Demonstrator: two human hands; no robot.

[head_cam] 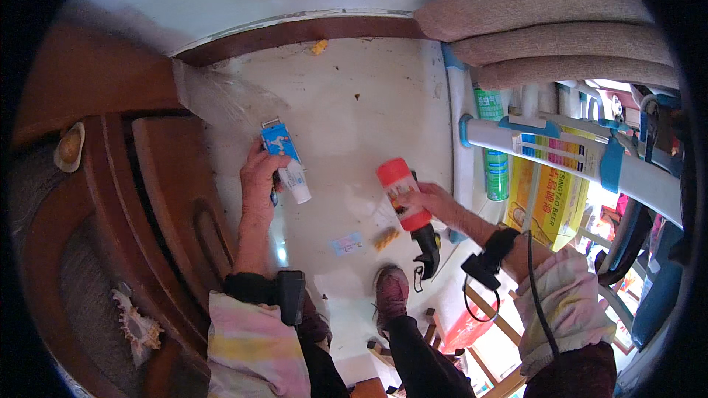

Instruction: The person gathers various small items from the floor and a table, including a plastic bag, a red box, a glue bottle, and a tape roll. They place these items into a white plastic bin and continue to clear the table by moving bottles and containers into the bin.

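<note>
My left hand (259,177) grips several small items together: a blue printed packet or box (279,141) and, below it, a white tube with a white cap (297,181). Something dark also shows behind these fingers, mostly hidden. To the right, my right hand (426,202) is closed around a red-lidded jar (395,172) with a printed, partly covered side. From the same hand hangs a black handled object (426,246) with a yellow part and a loop at its lower end; what it is I cannot tell. Both hands are above the pale floor (337,105).
A light blue printed packet (346,244) and a yellow-brown piece (386,239) lie near my shoe (391,293). Another yellow piece (319,47) is by the wall. Wooden furniture (177,177) flanks the left; a white-and-blue frame (553,149), green can (495,171) and yellow beer carton (547,196) flank the right.
</note>
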